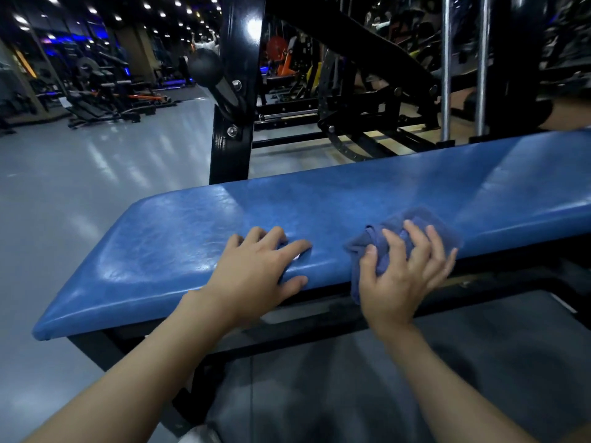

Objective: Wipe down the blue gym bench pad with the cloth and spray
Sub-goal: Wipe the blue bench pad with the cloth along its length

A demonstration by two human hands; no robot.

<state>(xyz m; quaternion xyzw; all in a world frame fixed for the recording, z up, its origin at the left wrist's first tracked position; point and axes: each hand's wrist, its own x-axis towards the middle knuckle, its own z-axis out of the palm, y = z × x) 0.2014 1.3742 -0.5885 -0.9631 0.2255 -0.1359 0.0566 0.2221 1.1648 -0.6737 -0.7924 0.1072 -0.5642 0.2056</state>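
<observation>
Right hand [399, 279] grips cloth [422, 217] on bench pad's [319, 203] near edge.

left hand [256, 270]: fingers flat, spread | right hand [399, 279]: fingers curled (gripping cloth [419, 215])

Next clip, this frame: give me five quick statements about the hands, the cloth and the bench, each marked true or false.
1. The right hand grips a blue cloth at the near edge of the blue bench pad. True.
2. The left hand holds a spray bottle. False: it rests on the pad with its fingers spread and holds nothing.
3. Part of the cloth hangs below the pad's near edge. True.
4. Both hands touch the cloth. False: only the right hand does; the left hand rests on the pad, apart from it.
5. A black frame upright stands behind the pad. True.
</observation>
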